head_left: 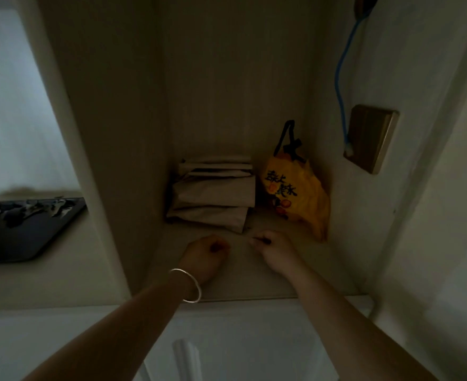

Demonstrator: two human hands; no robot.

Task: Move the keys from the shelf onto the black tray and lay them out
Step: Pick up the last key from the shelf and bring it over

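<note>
Both hands reach into a dim shelf recess [243, 273]. My left hand [203, 257], with a silver bangle on its wrist, rests on the shelf floor with its fingers curled around a small dark reddish object [216, 247]. Just to its right, my right hand [277, 251] pinches a thin dark key [260, 239] by its fingertips, low over the shelf. At the far left the black tray [20, 243] sits on a pale ledge, and several keys [26, 210] lie along its far side.
Folded brown paper bags [213, 196] are stacked at the back of the shelf. A yellow printed bag [295, 193] leans in the right corner. On the right wall are a brass-coloured plate [369, 138] and a blue cord [341, 78]. A white partition [89, 188] separates shelf and tray.
</note>
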